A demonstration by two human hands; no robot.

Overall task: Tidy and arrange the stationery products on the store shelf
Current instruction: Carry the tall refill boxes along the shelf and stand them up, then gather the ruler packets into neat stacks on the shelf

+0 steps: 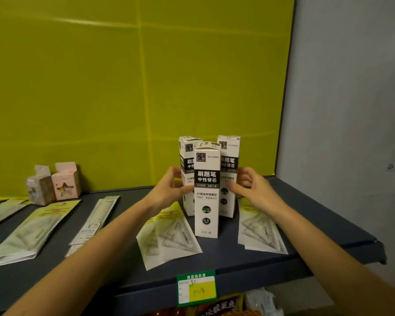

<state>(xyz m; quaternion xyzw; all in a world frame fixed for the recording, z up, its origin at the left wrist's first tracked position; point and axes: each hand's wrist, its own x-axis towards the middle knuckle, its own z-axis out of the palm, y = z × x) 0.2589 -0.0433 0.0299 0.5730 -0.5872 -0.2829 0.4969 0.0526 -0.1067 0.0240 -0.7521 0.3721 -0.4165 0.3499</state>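
Boxes of pen refills, three in all, stood upright in a tight cluster on the dark shelf (317,224), against the yellow-green back panel (100,87). The front refill box (206,192) stood nearest the shelf edge; the left rear box (187,165) and the right rear box (229,169) stood just behind it, partly hidden. The left hand (169,185) was loosely curled, fingers apart, its fingertips touching the left side of the cluster at mid-height. The right hand (251,188) was half spread, its fingers resting against the right side of the right rear box. Neither hand fully enclosed a box.

Clear set-square packets (169,238) lay flat on the shelf left of the front box, and further packets (260,233) lay to its right. A ruler packet (96,220) and a larger flat packet (30,231) lay further left. A pink carton (66,181) and a brown carton (39,188) stood at the back left. A green price tag (196,288) hung on the shelf's front edge.
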